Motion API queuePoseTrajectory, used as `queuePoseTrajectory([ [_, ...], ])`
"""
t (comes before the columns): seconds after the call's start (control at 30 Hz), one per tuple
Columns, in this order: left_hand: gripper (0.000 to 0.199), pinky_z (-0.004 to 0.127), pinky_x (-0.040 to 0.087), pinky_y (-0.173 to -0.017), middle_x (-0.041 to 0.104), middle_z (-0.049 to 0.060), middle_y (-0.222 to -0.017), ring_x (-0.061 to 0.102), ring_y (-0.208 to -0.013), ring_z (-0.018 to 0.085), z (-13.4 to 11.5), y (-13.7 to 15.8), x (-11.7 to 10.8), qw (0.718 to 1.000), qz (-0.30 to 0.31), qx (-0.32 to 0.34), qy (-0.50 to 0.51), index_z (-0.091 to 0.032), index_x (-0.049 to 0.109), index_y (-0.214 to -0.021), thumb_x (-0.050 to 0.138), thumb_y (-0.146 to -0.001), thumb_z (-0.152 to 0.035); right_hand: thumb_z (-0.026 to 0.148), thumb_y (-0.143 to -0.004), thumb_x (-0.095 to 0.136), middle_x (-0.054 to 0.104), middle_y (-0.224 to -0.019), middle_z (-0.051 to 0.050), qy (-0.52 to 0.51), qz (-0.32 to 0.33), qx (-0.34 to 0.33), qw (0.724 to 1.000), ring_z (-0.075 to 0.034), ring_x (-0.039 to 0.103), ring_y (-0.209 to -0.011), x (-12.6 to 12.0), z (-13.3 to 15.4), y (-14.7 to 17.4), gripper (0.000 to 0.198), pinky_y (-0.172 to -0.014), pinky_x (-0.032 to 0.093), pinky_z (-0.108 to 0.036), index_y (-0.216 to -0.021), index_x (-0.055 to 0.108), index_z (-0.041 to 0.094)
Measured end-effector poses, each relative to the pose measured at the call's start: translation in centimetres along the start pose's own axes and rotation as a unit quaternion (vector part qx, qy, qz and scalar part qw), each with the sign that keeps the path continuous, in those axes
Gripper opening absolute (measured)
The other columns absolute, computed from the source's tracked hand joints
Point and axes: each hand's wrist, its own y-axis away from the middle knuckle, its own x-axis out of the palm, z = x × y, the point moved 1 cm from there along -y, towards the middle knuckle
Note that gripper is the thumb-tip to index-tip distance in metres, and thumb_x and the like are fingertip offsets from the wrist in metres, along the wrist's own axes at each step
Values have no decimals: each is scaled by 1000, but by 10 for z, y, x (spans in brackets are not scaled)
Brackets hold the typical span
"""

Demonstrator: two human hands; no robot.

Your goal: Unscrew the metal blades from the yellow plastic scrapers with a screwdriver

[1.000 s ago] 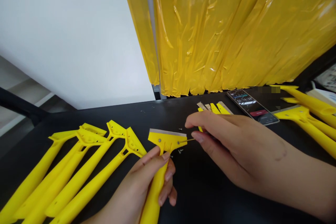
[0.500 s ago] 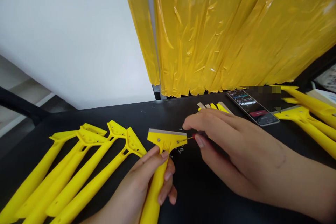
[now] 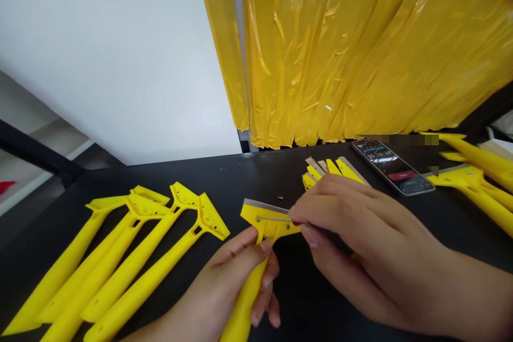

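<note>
My left hand (image 3: 236, 267) is closed around the handle of a yellow scraper (image 3: 248, 299), its head tilted up and a grey blade along the far edge. In my right hand (image 3: 372, 251) is a screwdriver (image 3: 276, 219); only its thin shaft and a bit of red handle show, the rest hidden by my fingers. The shaft's tip meets the left screw of the scraper head, while the right screw (image 3: 287, 227) sits exposed. A small loose screw (image 3: 280, 197) lies just beyond the blade.
Several yellow scraper handles (image 3: 148, 272) lie side by side at left on the black table (image 3: 192, 171). Yellow strips with grey blades (image 3: 334, 168) lie behind my right hand. A phone (image 3: 393, 168) showing a timer and more scrapers (image 3: 476, 192) are at right. Yellow plastic strips (image 3: 320, 64) hang behind.
The screwdriver tip has gone from the right screw to the left screw of the scraper head. The scraper head has turned slightly clockwise, and the whole view has shifted a little.
</note>
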Motion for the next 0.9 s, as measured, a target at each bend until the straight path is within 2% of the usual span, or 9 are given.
queuePoseTrajectory([
  [0.17,29,30,54,-57,55,-3,-74,39,-48,9,1,-1,0,1000,-16,-4,5,-20,59,-81,57,-104,-39,9,-95,57,68,-98,-1,-11,11,6,1000,-19,61,-85,0,0,0,29,-77,51,-37,-121,54,19],
  [0.37,32,31,55,-58,54,-3,-69,39,-48,10,3,-1,0,1000,-7,-2,11,-21,58,-79,55,-105,-40,11,-96,56,69,-94,-1,36,10,-10,999,-21,62,-84,2,1,0,25,-75,50,-40,-120,55,19],
  [0.57,30,30,55,-57,55,-3,-73,40,-47,9,0,0,0,1000,-11,-1,8,-20,59,-79,58,-103,-37,8,-94,57,69,-99,-2,-6,2,16,1000,-21,61,-85,2,-2,3,31,-78,50,-39,-123,53,20],
  [0.9,29,31,54,-57,54,-3,-69,39,-47,9,3,-3,-3,1000,-10,-5,-5,-21,59,-83,57,-103,-41,12,-95,55,70,-96,-4,17,17,1,1000,-24,65,-86,1,1,2,28,-76,51,-41,-122,54,21],
])
